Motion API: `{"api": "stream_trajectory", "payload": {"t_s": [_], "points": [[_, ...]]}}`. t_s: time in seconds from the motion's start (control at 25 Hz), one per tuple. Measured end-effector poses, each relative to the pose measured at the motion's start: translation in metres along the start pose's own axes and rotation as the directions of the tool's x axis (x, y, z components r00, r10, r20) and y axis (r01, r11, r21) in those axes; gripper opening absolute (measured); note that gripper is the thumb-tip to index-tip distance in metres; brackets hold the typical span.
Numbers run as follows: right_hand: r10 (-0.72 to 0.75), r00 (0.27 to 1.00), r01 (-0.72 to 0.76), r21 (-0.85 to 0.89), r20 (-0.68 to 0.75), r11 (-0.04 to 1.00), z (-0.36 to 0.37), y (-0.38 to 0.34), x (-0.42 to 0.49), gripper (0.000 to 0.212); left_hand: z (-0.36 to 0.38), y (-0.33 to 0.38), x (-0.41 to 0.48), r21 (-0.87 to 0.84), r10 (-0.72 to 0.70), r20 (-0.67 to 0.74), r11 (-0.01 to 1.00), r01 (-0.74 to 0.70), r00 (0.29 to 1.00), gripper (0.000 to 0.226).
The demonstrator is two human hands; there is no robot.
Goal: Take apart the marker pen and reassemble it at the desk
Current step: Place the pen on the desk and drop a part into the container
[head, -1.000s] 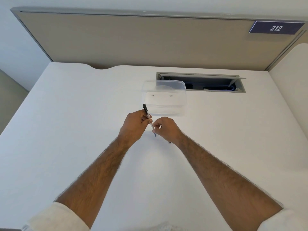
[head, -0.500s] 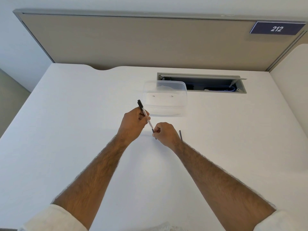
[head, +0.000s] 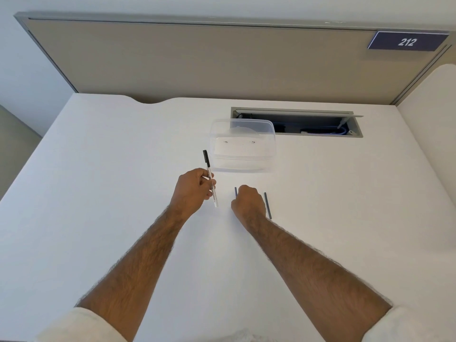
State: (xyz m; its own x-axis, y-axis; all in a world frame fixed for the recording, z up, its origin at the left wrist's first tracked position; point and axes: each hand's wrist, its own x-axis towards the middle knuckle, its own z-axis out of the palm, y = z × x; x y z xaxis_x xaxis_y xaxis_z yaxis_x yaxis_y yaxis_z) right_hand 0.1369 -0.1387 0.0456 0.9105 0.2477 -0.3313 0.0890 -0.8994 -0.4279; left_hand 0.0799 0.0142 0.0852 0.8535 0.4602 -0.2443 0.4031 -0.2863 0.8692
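Note:
My left hand [head: 195, 190] grips the marker pen [head: 210, 177], a white barrel with a black cap pointing away from me and its near end open. My right hand [head: 248, 202] is closed over a thin dark ink rod [head: 236, 191], whose tip sticks out past the knuckles. A second thin dark rod [head: 267, 205] lies on the white desk [head: 98, 193] just right of that hand. The hands are a short gap apart.
A clear plastic container [head: 243, 144] stands just beyond the hands. Behind it is an open cable slot [head: 296, 122] in the desk. A beige partition [head: 197, 60] with a "212" plate [head: 406, 41] closes the far edge.
The hands have separated: my left hand moved left with the pen barrel, and my right hand drew the dark rod out of it. The rod on the desk came into view.

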Motion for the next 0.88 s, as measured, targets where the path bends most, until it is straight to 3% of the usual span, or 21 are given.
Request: {"api": "stream_trajectory", "payload": {"t_s": [0.24, 0.4, 0.56, 0.64, 0.88], "points": [[-0.019, 1.000, 0.018, -0.064, -0.009, 0.998, 0.000, -0.001, -0.002, 0.014, 0.000, -0.017, -0.003, 0.063, -0.072, 0.004, 0.995, 0.072, 0.997, 0.008], [-0.139, 0.987, 0.128, -0.126, -0.077, 0.984, 0.000, -0.009, -0.008, 0.007, 0.000, -0.029, -0.004, 0.091, -0.123, 0.021, 0.989, 0.120, 0.992, 0.010], [-0.193, 0.980, 0.191, 0.035, 0.041, 0.981, 0.009, -0.024, -0.021, 0.015, 0.001, -0.042, -0.001, 0.067, -0.201, 0.053, 0.978, 0.197, 0.978, 0.018], [-0.175, 0.980, 0.159, 0.158, 0.093, 0.974, 0.016, -0.029, -0.027, 0.020, 0.001, -0.046, 0.000, 0.049, -0.220, 0.071, 0.975, 0.217, 0.973, 0.021], [-0.079, 0.991, 0.041, 0.318, 0.107, 0.947, 0.029, -0.035, -0.020, 0.030, 0.002, -0.052, 0.009, 0.046, -0.241, 0.107, 0.970, 0.237, 0.965, 0.021]]}}
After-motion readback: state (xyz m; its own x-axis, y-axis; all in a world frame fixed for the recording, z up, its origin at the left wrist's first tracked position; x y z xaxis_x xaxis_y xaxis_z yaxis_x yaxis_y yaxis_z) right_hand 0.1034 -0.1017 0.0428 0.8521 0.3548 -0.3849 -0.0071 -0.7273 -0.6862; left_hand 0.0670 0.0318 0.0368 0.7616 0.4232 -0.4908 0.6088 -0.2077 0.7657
